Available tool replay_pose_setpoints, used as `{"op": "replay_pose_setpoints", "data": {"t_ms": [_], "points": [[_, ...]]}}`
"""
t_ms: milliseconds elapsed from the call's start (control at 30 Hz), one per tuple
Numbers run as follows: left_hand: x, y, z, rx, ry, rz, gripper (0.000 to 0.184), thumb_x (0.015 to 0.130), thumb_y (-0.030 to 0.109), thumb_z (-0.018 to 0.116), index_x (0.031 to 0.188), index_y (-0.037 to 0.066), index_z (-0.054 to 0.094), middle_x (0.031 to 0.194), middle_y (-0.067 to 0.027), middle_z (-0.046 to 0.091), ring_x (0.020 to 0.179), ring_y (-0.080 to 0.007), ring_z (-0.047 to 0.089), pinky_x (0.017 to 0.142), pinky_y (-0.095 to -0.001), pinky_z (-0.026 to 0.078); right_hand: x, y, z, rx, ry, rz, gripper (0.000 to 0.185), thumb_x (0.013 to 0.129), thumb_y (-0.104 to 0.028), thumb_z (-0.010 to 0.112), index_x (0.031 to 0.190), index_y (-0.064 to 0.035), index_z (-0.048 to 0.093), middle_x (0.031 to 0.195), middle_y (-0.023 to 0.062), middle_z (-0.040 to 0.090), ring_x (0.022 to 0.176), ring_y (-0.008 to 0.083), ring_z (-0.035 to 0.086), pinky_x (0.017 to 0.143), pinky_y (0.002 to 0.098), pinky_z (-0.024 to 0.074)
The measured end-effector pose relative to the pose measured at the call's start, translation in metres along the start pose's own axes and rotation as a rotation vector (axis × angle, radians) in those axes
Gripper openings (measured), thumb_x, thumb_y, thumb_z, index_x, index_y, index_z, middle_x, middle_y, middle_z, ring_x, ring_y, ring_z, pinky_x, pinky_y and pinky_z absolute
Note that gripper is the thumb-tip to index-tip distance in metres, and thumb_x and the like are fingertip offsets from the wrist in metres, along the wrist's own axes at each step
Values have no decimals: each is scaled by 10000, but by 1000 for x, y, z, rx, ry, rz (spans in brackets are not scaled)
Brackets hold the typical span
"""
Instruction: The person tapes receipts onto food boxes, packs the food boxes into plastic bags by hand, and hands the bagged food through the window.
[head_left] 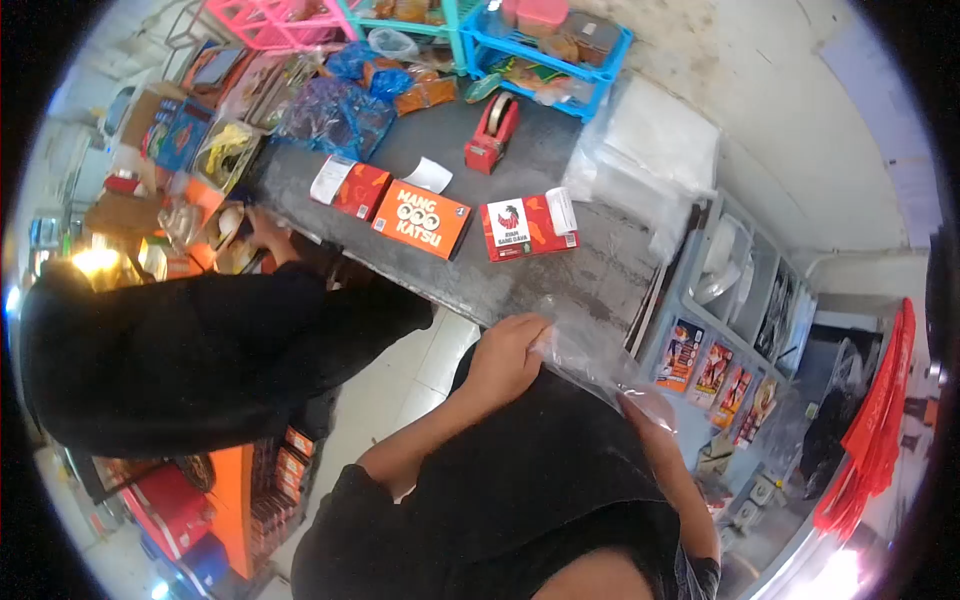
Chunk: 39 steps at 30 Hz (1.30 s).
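Three boxes (428, 232), one tape dispenser (488, 152), four picture cards (711, 375) at right, one clear bag (588, 358), two near hands (512, 357)

You wear a loose, black cloth garment (535, 450) that covers your body in one dark, matte expanse. A curved edge or fold crosses its front, and which of the two cannot be told. Your short, wide black left sleeve (345, 525) ends near the elbow in a soft, rumpled opening, leaving the forearm bare down to your bare left hand (508, 355). Your black right sleeve (704, 574) shows only in part, its cloth likewise dark, with a bare forearm beyond it and your bare right hand (652, 425) partly hidden. Any finer stitching is too blurred to read.
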<state>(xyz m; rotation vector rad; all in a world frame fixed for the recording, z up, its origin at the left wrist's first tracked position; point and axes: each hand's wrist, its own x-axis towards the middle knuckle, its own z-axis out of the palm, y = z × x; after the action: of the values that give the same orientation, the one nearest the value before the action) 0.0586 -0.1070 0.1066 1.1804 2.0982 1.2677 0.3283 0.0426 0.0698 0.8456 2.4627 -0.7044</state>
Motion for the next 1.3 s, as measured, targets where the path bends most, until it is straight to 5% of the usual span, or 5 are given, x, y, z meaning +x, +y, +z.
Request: {"op": "replay_pose_setpoints", "data": {"t_ms": [433,667,967,1100,1300], "points": [[49,25,1,-1118,-628,-520,282,929,168,498,1031,-58,632,928,-128,682,876,-228,642,828,-358,484,16,-41,-53,-278,1331,174,488,791,-34,647,1255,-11,498,1129,151,588,1038,272,577,972,370,417],[29,-48,-37,-1626,-793,-347,363,933,305,492,1001,-42,575,758,-84,603,644,-190,598,560,-348,479,18,11,-23,2230,390,315,544,884,-127,518,1364,75,360,912,149,629,839,214,613,765,326,492],[57,-27,-48,-1398,-127,-533,338,867,206,650,1116,-10,579,1004,-85,654,950,-204,625,884,-384,486,-6,-29,-66,2323,209,-650,760,765,-70,649,1415,-31,259,735,58,561,587,92,528,486,255,404],[63,-6,-43,-966,-149,-488,432,864,163,659,1229,-21,521,1118,-117,628,1012,-182,610,895,-338,486,40,-8,-43,979,894,205,600,798,39,581,1355,-33,372,815,40,556,692,71,507,564,233,410],[72,-69,-53,-1556,-191,-659,373,950,228,512,1205,-44,510,1080,-119,628,949,-179,619,827,-326,500,25,-13,-68,2430,328,227,577,915,-187,516,1411,18,306,1069,143,616,884,233,635,682,293,536]]}}
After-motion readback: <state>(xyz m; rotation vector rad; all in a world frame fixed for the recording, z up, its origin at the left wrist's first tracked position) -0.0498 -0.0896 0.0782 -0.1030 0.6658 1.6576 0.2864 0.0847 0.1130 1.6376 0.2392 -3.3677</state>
